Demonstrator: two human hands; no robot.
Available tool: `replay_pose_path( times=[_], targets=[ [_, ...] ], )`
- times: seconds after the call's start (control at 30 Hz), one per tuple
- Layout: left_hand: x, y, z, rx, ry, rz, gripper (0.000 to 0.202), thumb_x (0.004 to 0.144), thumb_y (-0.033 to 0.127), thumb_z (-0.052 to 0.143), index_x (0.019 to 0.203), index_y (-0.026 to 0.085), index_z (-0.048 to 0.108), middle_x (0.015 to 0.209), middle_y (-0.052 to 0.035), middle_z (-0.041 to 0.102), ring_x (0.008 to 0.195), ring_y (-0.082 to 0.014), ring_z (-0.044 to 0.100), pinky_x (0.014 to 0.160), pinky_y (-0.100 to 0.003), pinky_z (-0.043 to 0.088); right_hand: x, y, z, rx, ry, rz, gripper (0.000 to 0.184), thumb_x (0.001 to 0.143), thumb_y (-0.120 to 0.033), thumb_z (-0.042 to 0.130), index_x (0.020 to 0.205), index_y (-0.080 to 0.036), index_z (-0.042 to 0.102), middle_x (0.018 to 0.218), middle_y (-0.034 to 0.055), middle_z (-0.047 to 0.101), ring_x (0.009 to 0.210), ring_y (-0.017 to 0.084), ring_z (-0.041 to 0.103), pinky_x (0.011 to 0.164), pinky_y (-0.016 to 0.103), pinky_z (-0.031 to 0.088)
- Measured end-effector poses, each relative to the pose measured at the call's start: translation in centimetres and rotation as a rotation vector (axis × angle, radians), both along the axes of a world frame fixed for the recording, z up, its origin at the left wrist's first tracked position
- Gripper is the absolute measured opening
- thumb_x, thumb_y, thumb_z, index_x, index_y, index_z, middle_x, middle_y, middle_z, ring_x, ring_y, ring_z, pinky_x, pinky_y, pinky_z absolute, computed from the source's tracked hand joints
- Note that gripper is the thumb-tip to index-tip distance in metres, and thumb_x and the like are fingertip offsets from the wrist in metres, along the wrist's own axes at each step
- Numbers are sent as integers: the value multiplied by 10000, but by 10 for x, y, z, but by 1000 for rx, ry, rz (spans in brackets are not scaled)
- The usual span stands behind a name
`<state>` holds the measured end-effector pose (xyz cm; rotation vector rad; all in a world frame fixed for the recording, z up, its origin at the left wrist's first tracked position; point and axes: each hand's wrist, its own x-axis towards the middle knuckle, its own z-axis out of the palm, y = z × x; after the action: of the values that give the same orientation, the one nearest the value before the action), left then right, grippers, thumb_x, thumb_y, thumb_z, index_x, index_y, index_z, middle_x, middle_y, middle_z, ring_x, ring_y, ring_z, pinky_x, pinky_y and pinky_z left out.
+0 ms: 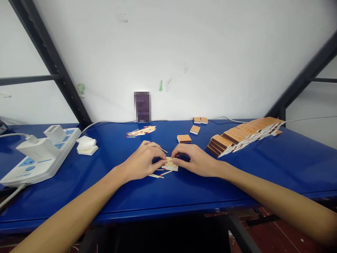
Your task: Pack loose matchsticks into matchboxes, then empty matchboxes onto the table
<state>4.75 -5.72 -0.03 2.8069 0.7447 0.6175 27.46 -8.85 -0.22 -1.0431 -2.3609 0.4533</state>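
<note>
A small white matchbox tray (172,169) filled with matches (170,162) lies on the blue table in front of me. At its left end, the thumb and fingers of my left hand (147,160) are closed on the tray and the match ends. My right hand (195,160) grips the right end in a pinch, thumb and forefinger at the edge. Several loose matches (156,176) are scattered beside and under my left hand. Just beyond my right hand sits an orange and brown matchbox (184,138). My fingertips partly cover the tray's ends.
A pile of red-tipped matches (142,131) lies further back. Stacked matchboxes (244,135) stand at the right; one matchbox (195,129) and a pair (200,120) lie near the wall. On the left are a power strip (55,160) with plugged-in chargers and a white object (86,146).
</note>
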Motion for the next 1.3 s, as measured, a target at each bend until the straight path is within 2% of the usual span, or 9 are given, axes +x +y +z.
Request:
replay_pose_path(
  times=[0.13, 0.23, 0.43, 0.57, 0.67, 0.77, 0.93, 1.17, 1.3],
  targets=[
    [1, -3, 1, -15, -16, 9, 152, 874, 340, 597, 851, 209, 671, 925, -16, 705, 1007, -198, 597, 929, -390, 361, 4, -10, -2, 119, -115, 43, 236, 904, -390, 527, 961, -191, 641, 995, 86, 641, 903, 199, 588, 827, 349, 469],
    [1, -7, 4, -9, 3, -7, 178, 882, 354, 585, 847, 204, 673, 920, -19, 704, 999, -195, 605, 929, -389, 370, 6, -14, -8, 165, -146, 45, 236, 879, -367, 567, 1013, -191, 649, 1018, 97, 644, 916, 208, 608, 829, 352, 496],
    [-2, -11, 2, 190, 66, -149, 242, 952, 291, 470, 1013, 197, 684, 1072, -70, 694, 1088, -201, 582, 955, -394, 373, 5, -16, -18, 289, -197, 7, 281, 934, -351, 478, 1077, -198, 666, 1114, 122, 665, 977, 240, 641, 878, 409, 515],
    [-2, -10, -1, 220, 64, -141, 237, 952, 289, 471, 1024, 183, 670, 1041, -64, 700, 1059, -193, 595, 959, -381, 377, 6, -19, -11, 180, -148, 9, 265, 943, -319, 460, 1096, -211, 647, 1126, 93, 671, 996, 210, 641, 890, 356, 503],
    [-3, -8, -2, 180, 63, -104, 252, 939, 315, 495, 1108, 193, 637, 1144, -79, 656, 1074, -196, 587, 948, -373, 389, 7, -18, -4, 78, -74, -1, 192, 930, -284, 476, 986, -207, 643, 1031, 62, 691, 915, 182, 641, 840, 322, 493],
    [-4, -6, -3, 119, 91, -90, 239, 934, 305, 507, 1117, 209, 627, 1193, -74, 625, 1061, -193, 592, 930, -365, 405, 7, -13, 0, 13, -45, -10, 170, 922, -291, 489, 852, -205, 618, 961, 51, 676, 853, 173, 616, 799, 316, 472],
    [-1, -3, -3, 70, 74, -80, 209, 902, 315, 559, 1058, 210, 651, 1223, -84, 594, 1110, -214, 558, 936, -372, 414, 1, -4, 1, -69, -17, 11, 188, 920, -321, 496, 818, -195, 588, 936, 49, 627, 840, 163, 572, 775, 303, 445],
    [3, 0, -2, -14, 36, -73, 188, 892, 353, 579, 981, 193, 624, 986, -43, 661, 975, -186, 580, 931, -362, 390, -9, 1, 1, -209, 71, -68, 172, 864, -355, 581, 840, -185, 580, 865, 20, 599, 777, 150, 546, 712, 279, 422],
    [3, 0, 1, -7, 11, -20, 217, 864, 401, 606, 901, 187, 599, 900, -28, 644, 902, -182, 576, 882, -337, 407, -12, 2, 1, -168, 79, -35, 216, 897, -391, 531, 853, -188, 590, 889, 33, 601, 819, 163, 550, 752, 296, 422]
  ],
)
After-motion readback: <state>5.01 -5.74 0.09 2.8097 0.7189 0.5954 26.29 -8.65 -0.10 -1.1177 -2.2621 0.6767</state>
